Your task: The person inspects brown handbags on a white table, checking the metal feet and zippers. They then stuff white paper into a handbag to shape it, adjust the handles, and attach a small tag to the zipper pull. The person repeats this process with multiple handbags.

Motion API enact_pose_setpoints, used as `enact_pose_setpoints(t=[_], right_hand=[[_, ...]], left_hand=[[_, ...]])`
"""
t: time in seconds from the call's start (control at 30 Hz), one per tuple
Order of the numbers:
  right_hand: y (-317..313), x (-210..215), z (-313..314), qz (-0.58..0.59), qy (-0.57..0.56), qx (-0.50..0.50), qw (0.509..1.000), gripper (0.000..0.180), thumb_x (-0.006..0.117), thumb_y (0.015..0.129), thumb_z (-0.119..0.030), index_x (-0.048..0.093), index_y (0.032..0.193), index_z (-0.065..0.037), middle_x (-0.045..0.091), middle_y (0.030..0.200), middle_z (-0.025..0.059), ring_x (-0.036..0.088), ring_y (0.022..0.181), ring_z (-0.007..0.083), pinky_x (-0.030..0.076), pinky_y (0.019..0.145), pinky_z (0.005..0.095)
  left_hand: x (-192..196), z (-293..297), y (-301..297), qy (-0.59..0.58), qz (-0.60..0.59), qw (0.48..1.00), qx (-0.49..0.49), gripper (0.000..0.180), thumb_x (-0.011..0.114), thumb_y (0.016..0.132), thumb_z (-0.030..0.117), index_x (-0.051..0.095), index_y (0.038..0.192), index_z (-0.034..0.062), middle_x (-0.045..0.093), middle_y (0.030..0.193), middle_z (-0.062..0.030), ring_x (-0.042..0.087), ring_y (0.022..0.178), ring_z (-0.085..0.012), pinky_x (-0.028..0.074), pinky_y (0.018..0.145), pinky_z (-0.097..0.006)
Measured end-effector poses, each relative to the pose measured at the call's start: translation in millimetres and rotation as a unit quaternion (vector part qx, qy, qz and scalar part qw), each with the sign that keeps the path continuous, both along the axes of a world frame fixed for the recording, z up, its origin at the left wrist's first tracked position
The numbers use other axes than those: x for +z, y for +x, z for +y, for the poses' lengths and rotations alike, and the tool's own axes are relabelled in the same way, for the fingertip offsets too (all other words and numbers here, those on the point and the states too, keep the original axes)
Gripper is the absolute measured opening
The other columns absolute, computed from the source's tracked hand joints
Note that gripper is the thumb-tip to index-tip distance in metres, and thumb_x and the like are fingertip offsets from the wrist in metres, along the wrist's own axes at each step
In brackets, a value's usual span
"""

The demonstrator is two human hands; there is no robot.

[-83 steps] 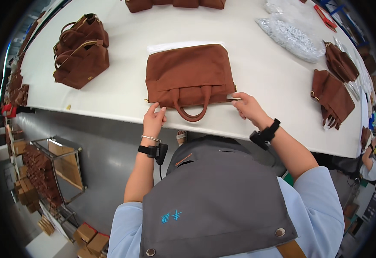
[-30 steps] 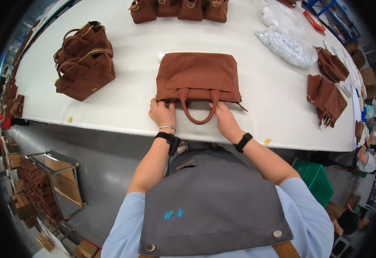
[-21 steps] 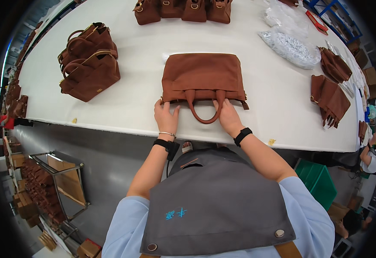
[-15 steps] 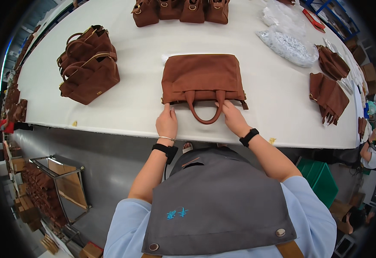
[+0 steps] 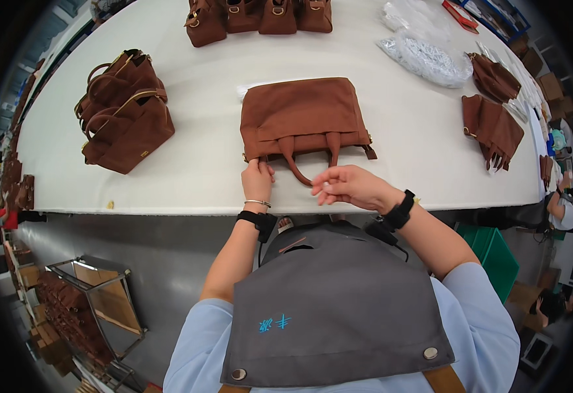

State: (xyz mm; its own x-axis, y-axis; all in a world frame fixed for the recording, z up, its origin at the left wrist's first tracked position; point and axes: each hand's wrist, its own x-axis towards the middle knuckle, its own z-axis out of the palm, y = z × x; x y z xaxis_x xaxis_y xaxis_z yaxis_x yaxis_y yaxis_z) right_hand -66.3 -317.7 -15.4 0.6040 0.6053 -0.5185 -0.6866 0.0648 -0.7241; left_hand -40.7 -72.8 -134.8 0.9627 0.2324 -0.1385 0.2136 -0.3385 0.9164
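A flat brown handbag [image 5: 303,112] lies on the white table in front of me, its open edge and handles toward me. My left hand [image 5: 258,181] grips the near left corner of that edge, its fingertips partly hidden by the bag. My right hand [image 5: 352,186] is raised in front of the bag, over the bottom of the looped handle [image 5: 291,164]. Its fingers are loosely bent and apart, with nothing seen between them. A zipper end sticks out at the bag's right corner.
Brown handbags [image 5: 129,124] stand together at the left, and several more [image 5: 260,16] are lined up at the far side. Clear plastic bags [image 5: 427,59] lie at the right, beside more brown pieces [image 5: 494,131]. A green crate [image 5: 489,259] sits below the table edge [image 5: 168,209].
My right hand has come away from the bag's edge, moving toward me and over the handle. My left hand stays at the left corner. The view has shifted slightly.
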Motion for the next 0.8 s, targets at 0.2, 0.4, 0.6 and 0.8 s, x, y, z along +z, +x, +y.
enact_pose_setpoints(t=[0.2,0.4,0.6,0.8], right_hand=[[-3,-34,73,-0.013,-0.041,-0.051,0.998,0.017,0.054,0.097,-0.003,0.054,0.11,0.008,0.067,0.099,0.0164,0.071,0.093,0.0256,0.059,0.077,0.0259],[-21,-68,108,-0.239,-0.218,-0.065,0.944,0.011,0.048,0.095,0.003,0.055,0.103,0.005,0.064,0.087,0.0116,0.069,0.078,0.0187,0.056,0.067,0.0264],[-31,-105,117,-0.174,-0.186,-0.18,0.95,0.014,0.051,0.092,0.007,0.057,0.105,0.008,0.063,0.086,0.0094,0.069,0.079,0.0197,0.056,0.068,0.0268],[-32,-93,129,-0.255,-0.213,-0.222,0.917,0.016,0.053,0.095,-0.004,0.059,0.106,0.007,0.062,0.075,0.0086,0.068,0.071,0.0172,0.054,0.059,0.0276]], left_hand=[[-10,14,-14,0.315,-0.145,0.933,-0.096,0.015,0.058,0.094,0.017,0.06,0.081,0.0098,0.063,0.061,-0.0072,0.063,0.054,-0.0288,0.047,0.048,-0.04],[-12,23,-15,0.357,-0.233,0.898,-0.104,0.017,0.058,0.094,0.017,0.06,0.079,0.0099,0.064,0.06,-0.0044,0.062,0.051,-0.0277,0.047,0.049,-0.038],[-10,22,-8,0.203,-0.164,0.954,-0.148,0.019,0.06,0.093,0.019,0.057,0.077,0.0096,0.064,0.061,-0.0039,0.063,0.052,-0.0271,0.047,0.048,-0.038],[-11,33,-4,0.314,-0.225,0.904,-0.185,0.024,0.061,0.094,0.023,0.056,0.074,0.0097,0.063,0.058,-0.0036,0.062,0.05,-0.0273,0.047,0.048,-0.038]])
